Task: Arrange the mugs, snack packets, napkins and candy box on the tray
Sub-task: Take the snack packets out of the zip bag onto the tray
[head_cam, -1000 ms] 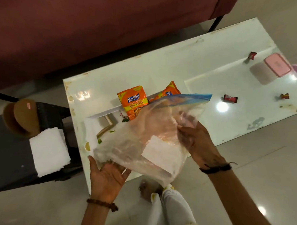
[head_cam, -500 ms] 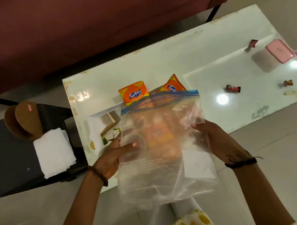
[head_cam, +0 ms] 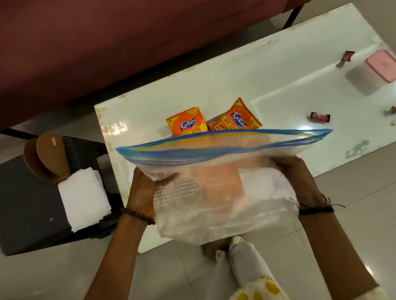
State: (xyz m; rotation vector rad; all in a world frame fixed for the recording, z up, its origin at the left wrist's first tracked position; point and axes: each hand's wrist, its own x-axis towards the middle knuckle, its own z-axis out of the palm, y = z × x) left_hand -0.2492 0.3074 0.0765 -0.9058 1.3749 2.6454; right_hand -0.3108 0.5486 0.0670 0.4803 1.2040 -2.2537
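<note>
Head view: clear zip bag [head_cam: 213, 184] held over near table edge, left hand [head_cam: 141, 190] gripping its 9 o'clock side, right hand [head_cam: 301, 182] gripping its 3 o'clock side. Two orange snack packets [head_cam: 186, 124] seen at bag's 12 o'clock on white table [head_cam: 240, 79]. Pink-lidded box [head_cam: 384, 66] at 2 o'clock. White napkins [head_cam: 83, 202] at 9 o'clock on dark stool [head_cam: 22, 206].

Orange snack packets [head_cam: 186, 124]; blue-striped clear bag [head_cam: 222, 184], perhaps orange inside.

Two orange Kurkure snack packets [head_cam: 212, 122] stand side by side behind the held bag's rim
</note>
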